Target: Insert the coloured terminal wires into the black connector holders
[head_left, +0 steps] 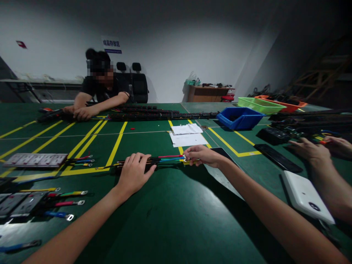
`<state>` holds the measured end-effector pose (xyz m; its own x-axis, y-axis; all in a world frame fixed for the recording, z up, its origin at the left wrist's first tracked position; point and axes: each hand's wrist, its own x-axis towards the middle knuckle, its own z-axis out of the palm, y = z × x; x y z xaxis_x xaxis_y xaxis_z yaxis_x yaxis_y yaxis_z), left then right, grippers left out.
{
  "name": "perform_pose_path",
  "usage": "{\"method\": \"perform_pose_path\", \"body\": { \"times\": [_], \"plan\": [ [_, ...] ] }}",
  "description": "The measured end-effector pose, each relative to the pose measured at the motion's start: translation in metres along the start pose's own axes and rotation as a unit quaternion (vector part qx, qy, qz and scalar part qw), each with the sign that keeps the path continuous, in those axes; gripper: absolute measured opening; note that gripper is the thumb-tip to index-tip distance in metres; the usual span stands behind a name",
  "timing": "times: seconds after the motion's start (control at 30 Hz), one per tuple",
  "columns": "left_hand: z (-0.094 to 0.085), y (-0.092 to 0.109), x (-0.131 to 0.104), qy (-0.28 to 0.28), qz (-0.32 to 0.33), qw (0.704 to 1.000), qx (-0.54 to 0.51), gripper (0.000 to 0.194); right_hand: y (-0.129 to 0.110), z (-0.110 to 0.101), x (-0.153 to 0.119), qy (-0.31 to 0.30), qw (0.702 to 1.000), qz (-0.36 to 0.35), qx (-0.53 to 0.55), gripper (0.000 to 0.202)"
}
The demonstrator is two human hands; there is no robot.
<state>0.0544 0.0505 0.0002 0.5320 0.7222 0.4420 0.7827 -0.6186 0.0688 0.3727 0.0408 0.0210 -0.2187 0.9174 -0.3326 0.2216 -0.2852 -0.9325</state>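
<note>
My left hand (134,171) lies over a dark cable bundle (150,160) near the middle of the green table (165,205), its fingers wrapped on the bundle and the thumb to the right. Red, blue and yellow-green wires (170,158) run from the bundle to the right. At their ends, my right hand (201,155) pinches the wire tips between thumb and fingers. Small metal terminals partly show at the fingertips. White paper sheets (188,139) lie just behind my right hand.
Power strips (35,160) with ring-ended wires lie left. A blue bin (240,118), green bin (261,105), black case (277,157) and white device (307,196) are right. Another person's hands (316,154) work at right; a person (101,84) leans on the table opposite.
</note>
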Motion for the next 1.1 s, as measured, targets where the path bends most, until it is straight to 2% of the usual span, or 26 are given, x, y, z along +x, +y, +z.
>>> {"method": "perform_pose_path", "body": {
  "times": [0.1,0.23,0.47,0.67,0.87,0.97,1.1],
  "plan": [
    [-0.0006,0.0003,0.0003,-0.007,-0.002,1.000,0.000,0.044,0.0013,-0.0015,0.0007,-0.022,0.999,-0.026,-0.015,0.029],
    [-0.0004,0.0004,0.0001,-0.009,-0.002,1.000,0.000,0.045,0.0026,-0.0022,0.0015,-0.004,0.998,-0.057,-0.037,0.032],
    [0.0008,-0.0011,-0.0006,-0.004,-0.001,1.000,-0.002,0.044,0.0013,-0.0020,0.0012,-0.011,0.997,-0.055,-0.044,0.038],
    [0.0003,0.0000,-0.0002,-0.003,0.000,1.000,0.011,0.043,-0.0022,-0.0035,0.0002,0.029,0.997,-0.062,-0.038,0.041],
    [-0.0001,0.0005,-0.0007,-0.004,-0.001,1.000,0.010,0.044,-0.0017,-0.0080,-0.0041,-0.047,0.995,-0.050,-0.067,0.051],
    [-0.0005,0.0005,-0.0009,-0.003,-0.004,1.000,0.003,0.043,0.0011,-0.0080,-0.0019,-0.043,0.996,-0.034,-0.077,0.051],
    [-0.0006,0.0009,-0.0006,-0.001,-0.003,1.000,0.001,0.043,0.0017,-0.0069,0.0009,-0.028,0.997,-0.046,-0.058,0.043]
  ]
}}
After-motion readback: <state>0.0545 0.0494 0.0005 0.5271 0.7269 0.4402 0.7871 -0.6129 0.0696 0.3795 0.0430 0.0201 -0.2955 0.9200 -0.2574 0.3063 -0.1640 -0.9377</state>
